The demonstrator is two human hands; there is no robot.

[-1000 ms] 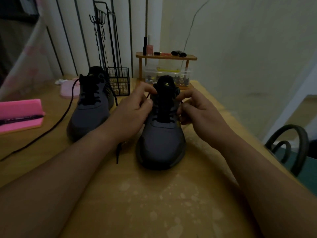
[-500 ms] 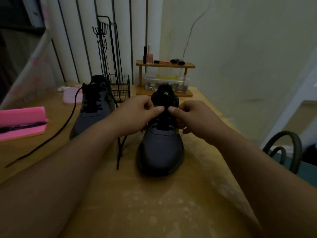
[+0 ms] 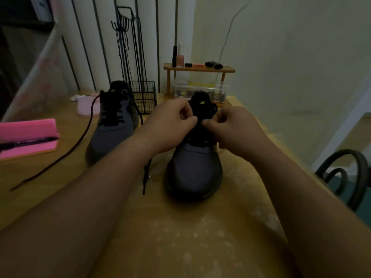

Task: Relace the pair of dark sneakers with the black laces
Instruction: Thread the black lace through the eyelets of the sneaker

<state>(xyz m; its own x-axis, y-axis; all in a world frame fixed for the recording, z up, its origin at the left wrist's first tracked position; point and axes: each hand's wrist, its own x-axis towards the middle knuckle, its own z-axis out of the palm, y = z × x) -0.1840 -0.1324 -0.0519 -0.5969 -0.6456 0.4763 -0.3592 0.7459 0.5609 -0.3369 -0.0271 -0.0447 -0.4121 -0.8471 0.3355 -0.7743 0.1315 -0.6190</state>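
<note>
Two dark grey sneakers stand on the wooden table, toes toward me. The right sneaker [image 3: 194,169] is in the middle, its black tongue with a yellow logo upright. My left hand [image 3: 170,125] and my right hand [image 3: 230,129] meet over its eyelets, fingers curled, each pinching the black lace against the tongue. A loose lace end [image 3: 146,177] hangs down by my left wrist onto the table. The left sneaker [image 3: 112,129] stands further left, laced, with a long black lace [image 3: 66,153] trailing off it toward the front left.
A pink foam block with a black pen [image 3: 28,139] lies at the left edge. Behind the shoes stand a black wire basket [image 3: 143,99], a pink lid [image 3: 88,107] and a small wooden shelf [image 3: 198,69] holding bottles above a clear box. A dark chair back [image 3: 349,173] is at right.
My hands have come together from either side of the right sneaker's tongue to its middle, thumbs nearly touching. The view has tilted a little; both shoes stay put.
</note>
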